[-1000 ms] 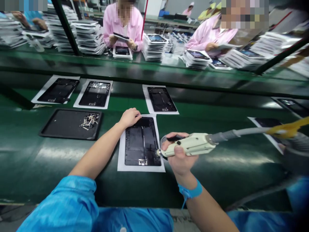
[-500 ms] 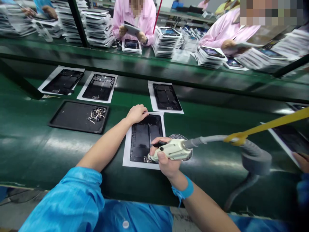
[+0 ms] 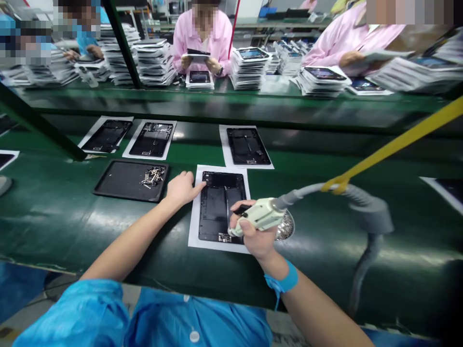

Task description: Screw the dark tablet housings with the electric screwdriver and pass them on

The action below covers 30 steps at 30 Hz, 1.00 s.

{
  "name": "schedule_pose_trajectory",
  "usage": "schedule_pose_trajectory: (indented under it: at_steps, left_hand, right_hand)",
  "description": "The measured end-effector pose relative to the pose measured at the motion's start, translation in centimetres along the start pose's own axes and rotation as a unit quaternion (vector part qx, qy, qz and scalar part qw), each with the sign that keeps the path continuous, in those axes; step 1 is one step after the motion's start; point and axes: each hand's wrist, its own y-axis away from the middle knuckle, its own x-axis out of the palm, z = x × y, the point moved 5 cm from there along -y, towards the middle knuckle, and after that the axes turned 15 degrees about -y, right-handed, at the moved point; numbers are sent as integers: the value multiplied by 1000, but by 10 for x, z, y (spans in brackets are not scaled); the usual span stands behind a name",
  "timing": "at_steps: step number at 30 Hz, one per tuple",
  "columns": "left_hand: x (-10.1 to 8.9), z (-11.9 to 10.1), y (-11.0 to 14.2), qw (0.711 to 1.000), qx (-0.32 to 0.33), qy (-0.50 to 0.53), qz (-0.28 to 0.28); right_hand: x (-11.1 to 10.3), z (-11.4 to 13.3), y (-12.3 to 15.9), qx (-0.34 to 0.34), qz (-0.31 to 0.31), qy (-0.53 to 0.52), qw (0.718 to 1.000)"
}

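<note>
Gripping a pale handheld tool (image 3: 263, 213), my right hand (image 3: 259, 242) was closed around its body, with the narrow end angled down and left toward the lower part of a black tablet shell (image 3: 216, 207). The tip sat at or just beside a small board (image 3: 224, 237) along the shell's near edge; I cannot tell whether they touched. That slanted hold probably let me see the board past my knuckles. The shell lay flat on a white sheet (image 3: 195, 212), directly before me on a green bench (image 3: 318, 260), and the paper likely guarded its surface from scuffs. My left hand (image 3: 181, 188) was loose and spread, grasping nothing, its thumb at the shell's upper left edge, perhaps to steady it. A grey cable (image 3: 307, 192) ran from the back of the tool and hung from a yellow strap (image 3: 398, 143), which presumably took its weight off my wrist. Partly hidden behind the tool, a round dish (image 3: 285, 225) of tiny shiny bits stood within easy reach. Just left of my left hand, a black tray (image 3: 121, 182) kept slim metal pieces (image 3: 152, 177) gathered at one end, seemingly so they would not scatter.
</note>
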Motion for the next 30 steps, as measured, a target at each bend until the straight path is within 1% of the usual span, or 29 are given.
schedule_pose_trajectory:
  at_steps: [2,3,4,5,7,9,11,13,15,17,18,19,21,24,26,28,30]
  left_hand:
    - [5,5,28,996,12,-31,88]
    - [8,3,41,992,25,-42,118]
    - [10,0,52,989,38,-48,133]
    - [13,-5,60,988,49,-49,136]
    - [16,-13,70,989,58,-42,126]
    - [17,-16,70,992,50,-37,111]
    - [14,-12,62,995,30,-37,84]
    - [8,-2,47,999,19,-11,39]
    - [0,10,26,997,34,59,-20]
    - [-8,25,-2,985,50,143,-78]
    - [-11,35,-19,978,45,174,-103]
    - [-15,46,-38,973,30,191,-123]
    - [-20,68,-77,971,-25,184,-148]
    - [-27,94,-131,976,-109,118,-148]
    - [-30,106,-156,978,-134,83,-137]
    - [-31,117,-170,982,-132,60,-118]
    - [-31,132,-176,989,-117,27,-89]
  right_hand:
    - [-9,14,-6,-35,-34,-10,999]
    - [-14,21,-9,-58,-53,-9,997]
    - [-19,26,-11,-78,-71,-5,994]
    - [-24,30,-13,-91,-86,3,992]
    - [-31,34,-16,-104,-97,19,990]
    - [-35,35,-18,-113,-92,29,989]
    - [-37,35,-19,-125,-84,28,988]
    - [-40,36,-19,-130,-86,21,987]
    - [-42,36,-19,-126,-97,23,987]
    - [-45,36,-19,-122,-107,31,986]
    - [-46,36,-19,-121,-112,36,986]
    - [-47,36,-19,-121,-118,40,985]
    - [-48,35,-20,-118,-125,49,984]
    - [-49,33,-22,-94,-121,62,986]
    - [-49,32,-23,-82,-118,65,988]
    - [-51,33,-22,-81,-120,62,988]
    - [-52,35,-22,-81,-125,66,987]
